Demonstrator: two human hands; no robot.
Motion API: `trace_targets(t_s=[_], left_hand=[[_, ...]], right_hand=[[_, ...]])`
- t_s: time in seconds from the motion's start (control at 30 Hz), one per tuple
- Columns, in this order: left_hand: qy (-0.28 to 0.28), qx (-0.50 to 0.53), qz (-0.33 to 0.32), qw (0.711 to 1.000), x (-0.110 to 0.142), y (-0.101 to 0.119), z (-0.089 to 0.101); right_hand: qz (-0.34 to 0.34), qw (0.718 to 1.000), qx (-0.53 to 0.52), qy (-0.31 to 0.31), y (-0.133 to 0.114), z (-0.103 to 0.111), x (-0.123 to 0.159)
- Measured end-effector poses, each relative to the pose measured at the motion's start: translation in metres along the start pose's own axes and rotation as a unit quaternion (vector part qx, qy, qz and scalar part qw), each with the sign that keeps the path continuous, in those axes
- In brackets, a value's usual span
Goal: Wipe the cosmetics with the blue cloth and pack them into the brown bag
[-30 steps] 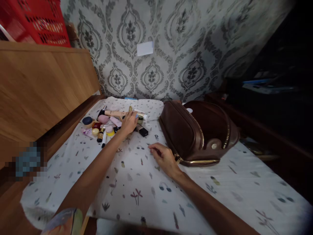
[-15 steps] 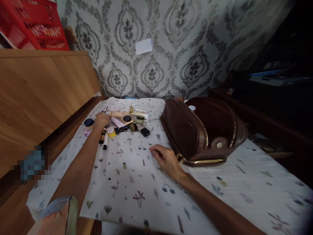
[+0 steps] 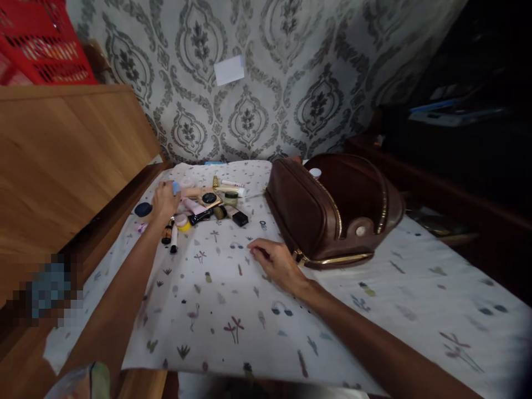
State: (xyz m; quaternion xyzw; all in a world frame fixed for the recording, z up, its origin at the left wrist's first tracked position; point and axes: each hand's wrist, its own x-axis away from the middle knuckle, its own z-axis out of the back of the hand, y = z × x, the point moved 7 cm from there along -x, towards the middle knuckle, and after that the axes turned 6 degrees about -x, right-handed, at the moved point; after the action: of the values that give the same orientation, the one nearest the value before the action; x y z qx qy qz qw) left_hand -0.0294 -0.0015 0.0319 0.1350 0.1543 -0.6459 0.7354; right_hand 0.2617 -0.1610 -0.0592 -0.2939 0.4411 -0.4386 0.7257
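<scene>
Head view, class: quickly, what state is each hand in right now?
Left hand: among the cosmetics; whether it grips anything cannot be told.
Right hand: partly open, fingers loosely curled, no held item visible, beside the brown bag.

Dim, dark upper right seemingly blurred

- Three o'clock: bag [image 3: 299, 213], smooth, softly glossy, leather-like; zip [image 3: 349, 259], shiny metal.
- Six o'clock: cloth [image 3: 214, 332], matt fabric.
- Nine o'clock: panel [image 3: 70, 160], smooth wood.
- Ten o'clock: basket [image 3: 37, 33], glossy plastic.
</scene>
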Motion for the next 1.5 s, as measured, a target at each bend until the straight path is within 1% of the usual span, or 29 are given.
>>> trace_targets(t_s=[0.07, 0.1, 0.13, 0.2, 0.27, 0.33, 0.37, 0.43, 0.47, 0.53, 0.63, 0.73, 0.8, 0.83, 0.87, 0.9, 0.97, 1.0, 1.03, 1.07, 1.17, 1.23, 1.3, 1.4, 1.5], left_hand=[[0.028, 0.025, -0.059, 0.998, 0.02, 0.02, 0.012], [0.049, 0.052, -0.105, 0.992, 0.034, 0.033, 0.017], [0.066, 0.081, -0.148, 0.983, 0.05, 0.046, 0.02], [0.073, 0.126, -0.215, 0.966, 0.085, 0.07, 0.019], [0.061, 0.161, -0.259, 0.95, 0.119, 0.089, 0.014], [0.036, 0.192, -0.289, 0.937, 0.145, 0.103, 0.011], [0.025, 0.21, -0.298, 0.931, 0.155, 0.106, 0.012], [0.008, 0.256, -0.299, 0.919, 0.166, 0.107, 0.016], [0.0, 0.283, -0.291, 0.914, 0.167, 0.105, 0.02], [-0.019, 0.336, -0.253, 0.907, 0.164, 0.096, 0.025], [-0.04, 0.379, -0.189, 0.905, 0.154, 0.082, 0.025], [-0.028, 0.395, -0.159, 0.904, 0.149, 0.076, 0.023], [-0.014, 0.398, -0.157, 0.904, 0.149, 0.079, 0.024], [-0.011, 0.393, -0.168, 0.904, 0.151, 0.083, 0.024], [-0.01, 0.379, -0.193, 0.905, 0.154, 0.09, 0.025], [-0.013, 0.356, -0.231, 0.906, 0.158, 0.099, 0.025], [-0.018, 0.292, -0.316, 0.903, 0.17, 0.117, 0.024], [-0.018, 0.262, -0.346, 0.901, 0.175, 0.124, 0.022], [-0.017, 0.241, -0.36, 0.901, 0.178, 0.129, 0.02], [-0.017, 0.232, -0.359, 0.904, 0.179, 0.131, 0.017], [-0.023, 0.26, -0.315, 0.912, 0.172, 0.126, 0.012], [-0.03, 0.293, -0.287, 0.912, 0.165, 0.12, 0.01], [-0.035, 0.32, -0.272, 0.907, 0.16, 0.113, 0.009], [-0.038, 0.342, -0.298, 0.89, 0.162, 0.109, 0.013], [-0.046, 0.326, -0.356, 0.875, 0.17, 0.111, 0.02]], right_hand=[[0.001, 1.0, 0.006, 0.002, 0.001, 0.0, 0.0], [0.002, 1.0, 0.009, 0.003, 0.001, 0.0, 0.0], [0.002, 1.0, 0.01, 0.003, 0.002, -0.001, 0.0], [0.003, 1.0, 0.01, 0.005, 0.003, -0.002, 0.0], [0.003, 1.0, 0.01, 0.008, 0.003, -0.002, 0.0], [0.0, 1.0, 0.012, 0.011, 0.003, -0.002, 0.0], [-0.002, 1.0, 0.014, 0.011, 0.003, -0.002, 0.0], [-0.009, 1.0, 0.016, 0.008, 0.004, -0.002, 0.0], [-0.014, 1.0, 0.014, 0.006, 0.005, -0.003, 0.0], [-0.024, 1.0, 0.008, 0.002, 0.007, -0.004, 0.0], [-0.036, 0.999, 0.006, -0.012, 0.008, -0.006, -0.002], [-0.027, 0.998, 0.021, -0.049, 0.003, -0.012, -0.008], [-0.011, 0.996, 0.039, -0.074, -0.003, -0.018, -0.012], [-0.007, 0.995, 0.049, -0.082, -0.004, -0.021, -0.015], [-0.007, 0.995, 0.059, -0.085, -0.005, -0.024, -0.017], [-0.013, 0.994, 0.066, -0.084, -0.004, -0.027, -0.02], [-0.03, 0.994, 0.076, -0.069, -0.001, -0.03, -0.022], [-0.036, 0.995, 0.078, -0.058, 0.0, -0.031, -0.023], [-0.038, 0.995, 0.078, -0.047, 0.002, -0.031, -0.023], [-0.035, 0.996, 0.077, -0.04, 0.003, -0.031, -0.023], [-0.015, 0.997, 0.061, -0.035, 0.003, -0.031, -0.02], [-0.003, 0.998, 0.05, -0.033, 0.003, -0.031, -0.019], [-0.001, 0.998, 0.048, -0.028, 0.003, -0.03, -0.018], [-0.008, 0.998, 0.055, -0.029, 0.003, -0.03, -0.017], [-0.015, 0.998, 0.06, -0.03, 0.003, -0.03, -0.018]])
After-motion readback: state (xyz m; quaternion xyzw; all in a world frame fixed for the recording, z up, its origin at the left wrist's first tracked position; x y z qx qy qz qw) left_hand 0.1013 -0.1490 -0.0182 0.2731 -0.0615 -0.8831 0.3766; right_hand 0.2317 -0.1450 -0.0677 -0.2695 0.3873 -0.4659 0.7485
